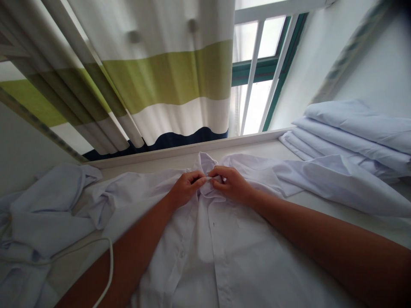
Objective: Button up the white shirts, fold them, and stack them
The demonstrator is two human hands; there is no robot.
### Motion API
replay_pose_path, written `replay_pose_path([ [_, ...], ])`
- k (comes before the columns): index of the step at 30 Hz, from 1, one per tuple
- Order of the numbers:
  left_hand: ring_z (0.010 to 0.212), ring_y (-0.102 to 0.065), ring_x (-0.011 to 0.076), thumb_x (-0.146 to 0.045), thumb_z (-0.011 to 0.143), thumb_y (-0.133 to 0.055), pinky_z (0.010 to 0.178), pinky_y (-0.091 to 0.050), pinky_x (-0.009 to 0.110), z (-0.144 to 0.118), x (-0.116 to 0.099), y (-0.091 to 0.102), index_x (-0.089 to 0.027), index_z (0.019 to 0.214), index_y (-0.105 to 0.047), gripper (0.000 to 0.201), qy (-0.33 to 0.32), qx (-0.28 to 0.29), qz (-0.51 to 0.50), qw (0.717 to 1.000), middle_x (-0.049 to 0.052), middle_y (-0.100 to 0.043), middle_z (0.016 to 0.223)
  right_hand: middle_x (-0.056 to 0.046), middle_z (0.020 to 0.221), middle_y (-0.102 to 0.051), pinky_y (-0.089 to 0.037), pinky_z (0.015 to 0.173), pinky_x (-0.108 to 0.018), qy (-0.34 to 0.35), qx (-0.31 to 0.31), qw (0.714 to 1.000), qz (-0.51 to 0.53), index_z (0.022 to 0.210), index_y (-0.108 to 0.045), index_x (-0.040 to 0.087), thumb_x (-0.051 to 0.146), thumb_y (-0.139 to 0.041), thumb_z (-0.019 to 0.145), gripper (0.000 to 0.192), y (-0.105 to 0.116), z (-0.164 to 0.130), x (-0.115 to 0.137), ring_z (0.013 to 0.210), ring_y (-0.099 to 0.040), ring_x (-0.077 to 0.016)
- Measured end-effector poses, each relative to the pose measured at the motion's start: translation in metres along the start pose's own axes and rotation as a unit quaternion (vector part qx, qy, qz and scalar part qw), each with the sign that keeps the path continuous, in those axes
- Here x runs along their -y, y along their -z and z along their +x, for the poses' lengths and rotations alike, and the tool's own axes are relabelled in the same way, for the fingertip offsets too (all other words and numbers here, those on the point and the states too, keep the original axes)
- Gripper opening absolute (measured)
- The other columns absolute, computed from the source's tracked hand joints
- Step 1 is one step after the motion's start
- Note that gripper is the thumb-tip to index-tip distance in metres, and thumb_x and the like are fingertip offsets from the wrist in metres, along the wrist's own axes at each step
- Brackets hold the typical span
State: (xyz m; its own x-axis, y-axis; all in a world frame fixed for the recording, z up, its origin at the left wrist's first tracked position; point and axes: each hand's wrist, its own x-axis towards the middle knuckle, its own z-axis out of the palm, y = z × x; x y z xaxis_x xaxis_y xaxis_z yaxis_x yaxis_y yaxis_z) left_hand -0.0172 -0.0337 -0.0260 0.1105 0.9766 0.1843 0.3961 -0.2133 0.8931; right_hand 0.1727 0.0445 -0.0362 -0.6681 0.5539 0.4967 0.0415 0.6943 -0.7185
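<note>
A white button-up shirt (250,248) lies spread out in front of me, collar at the far end and sleeves out to both sides. Its front hangs partly apart below my hands, showing a button on the left edge and a buttonhole on the right. At the collar, my left hand (186,187) pinches the fabric between thumb and fingers. My right hand (229,183) pinches the collar's other side, its fingertips almost meeting the left ones. Whatever small part sits between the fingertips is hidden.
Folded white garments (356,132) are stacked at the right. Crumpled white cloth (51,209) lies at the left, with a white cable (111,256) looping near my left forearm. Beyond the surface's raised back edge (192,149) hang striped curtains (173,81) beside a barred window (260,72).
</note>
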Motion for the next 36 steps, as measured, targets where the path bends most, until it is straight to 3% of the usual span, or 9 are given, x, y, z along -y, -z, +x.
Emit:
replay_pose_path([
  [10,0.075,-0.048,0.0147,-0.039,0.094,-0.055,0.072,-0.037,0.026,0.0011,-0.0027,0.0006,-0.015,0.077,-0.062,0.03,-0.004,0.007,-0.017,1.0,-0.001,-0.054,0.074,0.0,0.08,-0.065,-0.04,0.07,-0.027,-0.061,0.04,0.99,0.118,0.086,-0.069,0.017,0.029,-0.064,0.084,0.013,0.0051,0.0027,-0.0039,0.075,-0.054,-0.0159],
  [17,0.077,-0.05,0.0153,-0.044,0.095,-0.055,0.073,-0.039,0.025,-0.0007,-0.0052,0.0022,-0.016,0.081,-0.063,0.032,-0.003,0.028,0.007,1.0,-0.001,-0.057,0.078,0.0,0.078,-0.064,-0.042,0.068,-0.026,-0.16,0.09,0.934,0.305,0.087,-0.071,0.016,0.032,-0.072,0.08,0.017,0.0059,0.0036,-0.0051,0.072,-0.055,-0.0137],
  [36,0.082,-0.055,0.0168,-0.043,0.094,-0.056,0.078,-0.042,0.026,0.0009,0.0011,0.0015,-0.016,0.085,-0.065,0.029,-0.005,-0.024,0.004,1.0,0.001,-0.062,0.082,0.0,0.074,-0.063,-0.043,0.061,-0.025,-0.177,0.074,0.956,0.22,0.087,-0.071,0.016,0.043,-0.078,0.075,0.03,0.0022,0.0058,-0.0065,0.066,-0.054,-0.0136],
])
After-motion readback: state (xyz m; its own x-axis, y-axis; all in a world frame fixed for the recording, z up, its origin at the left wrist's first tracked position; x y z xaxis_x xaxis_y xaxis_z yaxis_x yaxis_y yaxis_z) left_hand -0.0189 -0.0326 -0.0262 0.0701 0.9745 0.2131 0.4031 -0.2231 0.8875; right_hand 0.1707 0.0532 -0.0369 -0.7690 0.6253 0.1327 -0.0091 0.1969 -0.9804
